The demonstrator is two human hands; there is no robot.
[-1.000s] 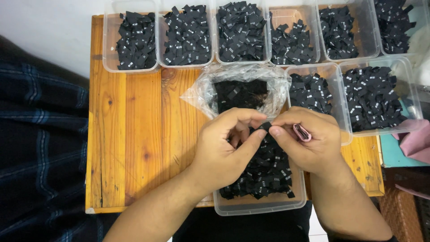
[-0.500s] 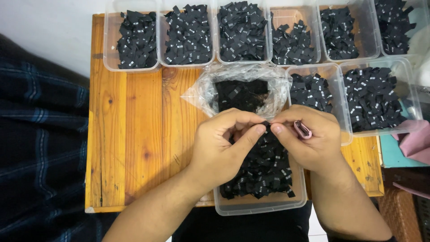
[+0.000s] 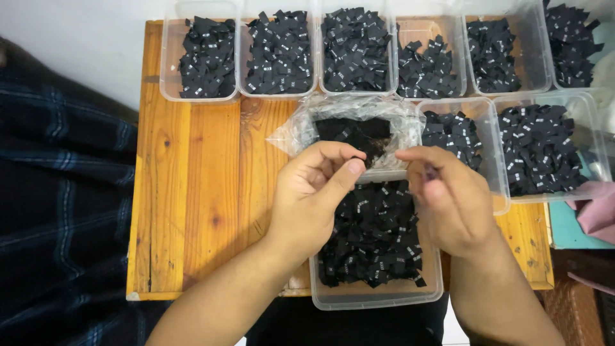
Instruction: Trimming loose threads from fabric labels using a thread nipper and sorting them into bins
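My left hand hovers over a clear plastic tub filled with small black fabric labels. Its fingers are curled, with the thumb pressed against the index finger. Whether a label is pinched there is hidden. My right hand is just to the right, above the same tub. It is closed around a small pink tool, of which only a sliver shows. Directly behind both hands lies a crumpled clear plastic bag with more black labels inside.
Several clear tubs of black labels line the back edge of the wooden table, the leftmost being tub. Two more tubs stand at the right. Dark plaid cloth lies to the left, and pink cloth lies to the right.
My hands were touching, pinching one black label between them. They have since drawn apart over the tub, and the pink tool is now mostly hidden inside my right hand.
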